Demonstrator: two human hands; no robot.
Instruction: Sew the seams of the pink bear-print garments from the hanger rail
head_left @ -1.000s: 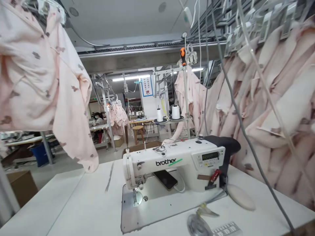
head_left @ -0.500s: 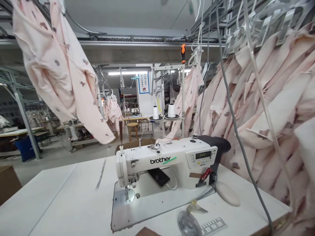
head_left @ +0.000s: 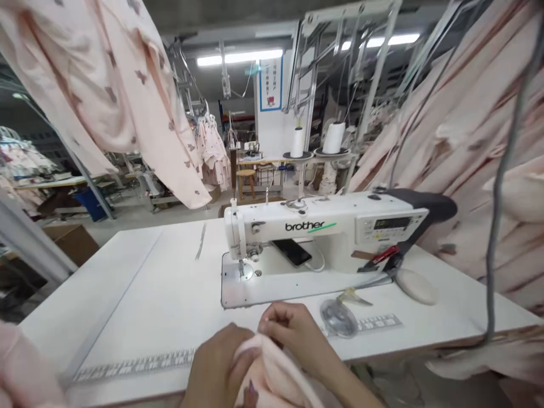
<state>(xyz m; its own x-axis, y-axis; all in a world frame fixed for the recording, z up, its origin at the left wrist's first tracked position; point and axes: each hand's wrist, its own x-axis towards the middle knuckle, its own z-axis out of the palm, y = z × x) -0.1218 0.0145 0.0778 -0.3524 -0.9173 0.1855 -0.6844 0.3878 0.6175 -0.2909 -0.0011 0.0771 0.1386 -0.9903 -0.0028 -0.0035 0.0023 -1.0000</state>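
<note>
Both of my hands meet at the front edge of the white table, gripping a pale pink printed garment [head_left: 272, 371]. My left hand [head_left: 219, 360] is closed on its edge from the left. On the other side, my right hand [head_left: 291, 331] pinches the same edge with bent fingers. The rest of the cloth hangs toward me and runs out of the picture. Just beyond my hands stands a white Brother sewing machine [head_left: 335, 224], its needle area [head_left: 243, 269] free of cloth. A black phone [head_left: 291, 252] lies under the machine's arm.
A ruler strip [head_left: 140, 362] runs along the table's front edge. Right of my hands lie a round clear case [head_left: 339, 317] and a pale oval object [head_left: 415, 286]. Pink garments [head_left: 144, 102] hang at left and more [head_left: 450, 153] at right. A grey cable [head_left: 501, 187] hangs at right.
The view has tilted down, so the machine and table sit higher in the picture. Both my hands have come into view with the pink garment between them.
</note>
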